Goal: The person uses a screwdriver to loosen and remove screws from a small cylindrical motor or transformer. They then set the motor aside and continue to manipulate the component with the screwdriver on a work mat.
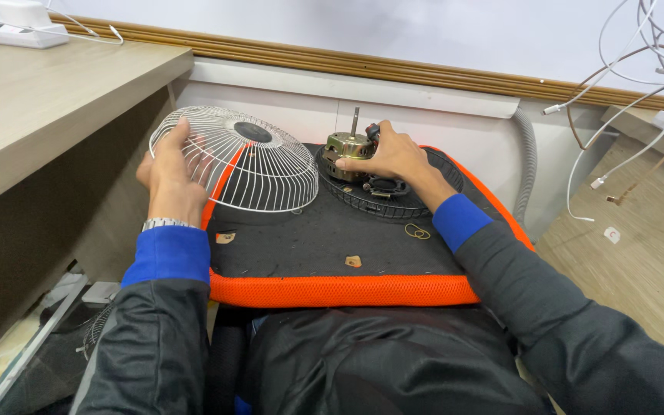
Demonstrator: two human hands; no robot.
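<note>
Broadly, the scene is a black seat cushion with an orange edge (pixel 340 290) lying across the person's lap, with pale desks left (pixel 48 100) and right (pixel 639 230) and white cables (pixel 616 84) hanging at the far right. On the cushion's far left stands a white wire fan guard (pixel 259 165), tilted up on its rim; the left hand (pixel 169 173) grips its left edge, fingers hooked through the wires. Just right of it, at the far middle of the cushion, a black guard (pixel 401 201) lies flat, and on it sits a brass-coloured fan motor (pixel 347 147) with its shaft pointing up. The right hand (pixel 395 157) rests on the motor's right side, fingers curled round the housing and closed on it. Near the right sleeve lie rubber bands (pixel 416 230), and small tan scraps (pixel 353 261) dot the near part of the cushion. Judging by this, the fan is being taken apart or put together, with the motor steadied while the white guard is held aside. The next move seems to call for a firm hold on the motor and a careful lift of the guard so its wires clear the shaft.
</note>
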